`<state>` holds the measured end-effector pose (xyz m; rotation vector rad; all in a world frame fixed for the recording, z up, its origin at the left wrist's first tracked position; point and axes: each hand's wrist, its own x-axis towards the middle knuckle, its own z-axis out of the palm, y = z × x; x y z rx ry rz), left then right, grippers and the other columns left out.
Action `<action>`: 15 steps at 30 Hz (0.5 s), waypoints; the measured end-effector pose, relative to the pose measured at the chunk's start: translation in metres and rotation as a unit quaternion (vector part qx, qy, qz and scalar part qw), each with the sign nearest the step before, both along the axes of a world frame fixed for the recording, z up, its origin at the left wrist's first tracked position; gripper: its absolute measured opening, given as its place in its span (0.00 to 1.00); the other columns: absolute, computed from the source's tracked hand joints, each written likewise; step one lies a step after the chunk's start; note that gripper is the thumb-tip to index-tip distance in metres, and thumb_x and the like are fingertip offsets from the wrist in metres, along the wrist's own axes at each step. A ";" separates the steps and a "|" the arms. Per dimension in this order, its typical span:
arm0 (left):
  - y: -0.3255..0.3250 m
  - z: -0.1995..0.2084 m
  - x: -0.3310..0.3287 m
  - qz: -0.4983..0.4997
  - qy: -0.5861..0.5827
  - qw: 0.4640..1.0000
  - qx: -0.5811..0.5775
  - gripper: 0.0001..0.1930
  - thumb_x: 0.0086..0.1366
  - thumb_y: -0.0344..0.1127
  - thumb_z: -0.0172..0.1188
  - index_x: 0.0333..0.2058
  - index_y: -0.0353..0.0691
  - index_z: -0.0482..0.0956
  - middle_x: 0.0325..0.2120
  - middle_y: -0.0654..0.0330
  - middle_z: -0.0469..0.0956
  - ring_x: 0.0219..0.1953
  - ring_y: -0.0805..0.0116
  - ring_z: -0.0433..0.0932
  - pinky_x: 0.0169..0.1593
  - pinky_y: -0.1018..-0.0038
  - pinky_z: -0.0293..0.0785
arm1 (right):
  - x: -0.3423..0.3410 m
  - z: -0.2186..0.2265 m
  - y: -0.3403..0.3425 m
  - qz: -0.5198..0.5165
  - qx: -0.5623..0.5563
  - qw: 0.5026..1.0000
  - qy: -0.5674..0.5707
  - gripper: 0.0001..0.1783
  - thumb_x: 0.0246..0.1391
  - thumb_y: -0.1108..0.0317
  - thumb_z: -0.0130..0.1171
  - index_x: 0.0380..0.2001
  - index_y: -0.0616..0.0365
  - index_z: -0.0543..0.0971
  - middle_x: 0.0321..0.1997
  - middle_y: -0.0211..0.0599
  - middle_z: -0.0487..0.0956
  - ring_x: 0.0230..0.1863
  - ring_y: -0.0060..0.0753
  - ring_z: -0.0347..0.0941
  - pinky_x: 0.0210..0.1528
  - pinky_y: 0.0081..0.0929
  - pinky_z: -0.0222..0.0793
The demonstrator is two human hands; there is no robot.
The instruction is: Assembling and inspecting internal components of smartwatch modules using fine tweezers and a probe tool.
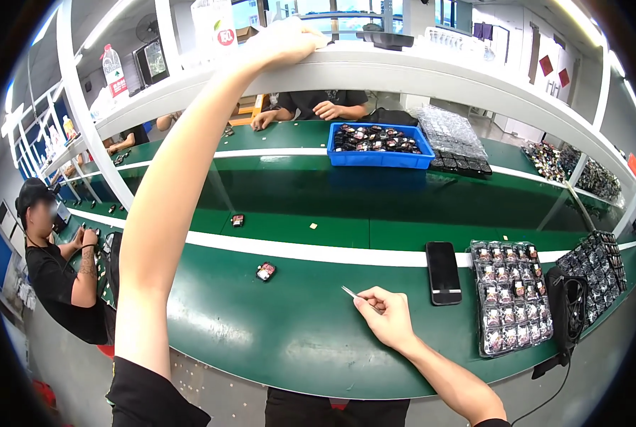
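Observation:
My right hand (386,316) is above the green table, closed around a pair of metal tweezers (348,291) whose tips point left and away from me. My left arm stretches up to the white overhead shelf (432,70), and my left hand (289,43) is over its top edge; glare hides its fingers and anything they may touch. A small black-cased part (266,271) with a lighter printed face lies on the table, left of the tweezers. Farther back, a similar small black part (238,220) lies near the white strip.
To the right are a black phone (443,273), a clear tray (513,334) of small parts, another filled tray (594,274) and a black cabled pouch (567,306). Across the table stands a blue bin (379,159) of black parts. Co-workers sit opposite and at left.

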<state>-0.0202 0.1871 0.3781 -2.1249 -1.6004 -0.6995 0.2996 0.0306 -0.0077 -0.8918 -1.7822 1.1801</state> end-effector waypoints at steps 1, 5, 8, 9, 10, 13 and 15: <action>-0.002 0.004 -0.004 0.042 0.031 0.998 0.019 0.24 0.78 0.53 0.52 0.61 0.55 0.90 0.56 0.48 0.89 0.57 0.47 0.88 0.63 0.55 0.82 | -0.003 0.000 0.002 0.000 0.015 1.000 0.004 0.08 0.67 0.71 0.72 0.41 0.67 0.89 0.21 0.26 0.80 0.24 0.10 0.68 0.26 0.21 0.63; -0.038 -0.023 0.047 0.033 -0.019 0.994 0.105 0.25 0.78 0.49 0.61 0.66 0.41 0.84 0.65 0.41 0.80 0.67 0.42 0.78 0.72 0.55 0.71 | 0.010 -0.002 0.007 -0.026 0.021 0.999 -0.001 0.08 0.67 0.70 0.71 0.40 0.67 0.89 0.21 0.25 0.79 0.23 0.10 0.68 0.26 0.22 0.62; -0.045 -0.064 0.011 -0.147 0.076 0.875 0.454 0.15 0.70 0.34 0.71 0.54 0.42 0.89 0.55 0.53 0.87 0.57 0.50 0.84 0.62 0.58 0.76 | 0.004 0.007 0.006 -0.007 0.019 1.000 -0.001 0.07 0.68 0.72 0.71 0.40 0.68 0.89 0.22 0.24 0.81 0.24 0.09 0.68 0.27 0.19 0.60; -0.058 -0.085 0.012 -0.186 0.108 0.862 0.460 0.14 0.67 0.30 0.71 0.51 0.42 0.90 0.51 0.54 0.87 0.53 0.51 0.85 0.58 0.60 0.77 | 0.006 0.005 0.009 -0.017 0.012 1.000 -0.009 0.08 0.68 0.71 0.71 0.40 0.68 0.89 0.21 0.24 0.80 0.24 0.10 0.68 0.27 0.21 0.61; -0.071 -0.118 0.010 -0.181 0.100 0.894 0.398 0.14 0.65 0.27 0.71 0.49 0.42 0.90 0.48 0.54 0.87 0.50 0.52 0.86 0.54 0.62 0.79 | 0.008 0.004 0.010 -0.027 0.007 0.999 -0.016 0.08 0.68 0.71 0.71 0.40 0.67 0.89 0.21 0.25 0.79 0.23 0.12 0.68 0.26 0.22 0.62; -0.085 -0.201 -0.021 -0.050 0.131 0.988 0.066 0.10 0.70 0.38 0.70 0.45 0.42 0.85 0.40 0.56 0.83 0.47 0.50 0.85 0.52 0.60 0.80 | 0.008 0.004 0.011 -0.026 -0.007 1.000 -0.012 0.08 0.68 0.70 0.71 0.40 0.67 0.89 0.21 0.25 0.79 0.23 0.12 0.67 0.26 0.23 0.62; -0.086 -0.262 -0.081 0.047 0.114 0.990 -0.062 0.24 0.72 0.51 0.70 0.59 0.44 0.85 0.57 0.48 0.83 0.57 0.44 0.85 0.63 0.52 0.81 | 0.001 0.003 0.009 -0.019 -0.002 1.000 -0.005 0.08 0.68 0.70 0.71 0.40 0.67 0.89 0.21 0.25 0.79 0.23 0.12 0.67 0.26 0.23 0.62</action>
